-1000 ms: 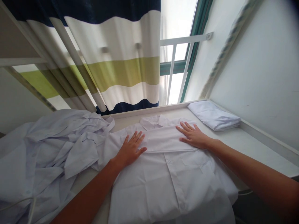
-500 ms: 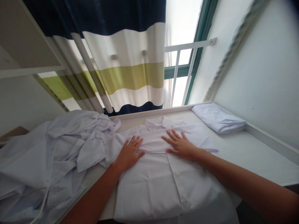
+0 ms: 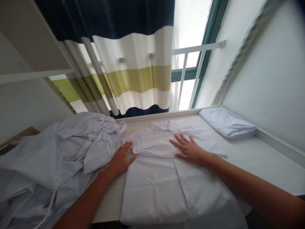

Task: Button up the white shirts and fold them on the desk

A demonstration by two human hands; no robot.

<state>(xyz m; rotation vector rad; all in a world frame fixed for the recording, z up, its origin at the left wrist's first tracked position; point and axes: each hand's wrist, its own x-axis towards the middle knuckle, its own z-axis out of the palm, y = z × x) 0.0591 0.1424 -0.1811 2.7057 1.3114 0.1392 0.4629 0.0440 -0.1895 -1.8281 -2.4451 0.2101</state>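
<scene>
A white button-up shirt (image 3: 154, 187) lies front up on the white tabletop (image 3: 269, 159), its collar pointing toward the window and its hem hanging over the near edge. One sleeve (image 3: 152, 144) is laid across the chest, its cuff end at the left. My right hand (image 3: 190, 150) rests flat on this sleeve with fingers spread. At the shirt's left edge, beside the cuff, my left hand (image 3: 121, 160) lies palm down, its fingers stretched out and the thumb apart. Neither hand grips anything.
Crumpled white garments (image 3: 71, 152) are heaped at the left, with a white cable (image 3: 51, 203) over them. A folded white garment (image 3: 226, 122) lies at the back right. A raised ledge (image 3: 186, 112) borders the table below a striped curtain (image 3: 140, 76) and white window railing (image 3: 197, 49).
My left hand has slid left from the top of the sleeve to its cuff end, uncovering the cuff. My right hand stays on the sleeve. The whole view has shifted slightly.
</scene>
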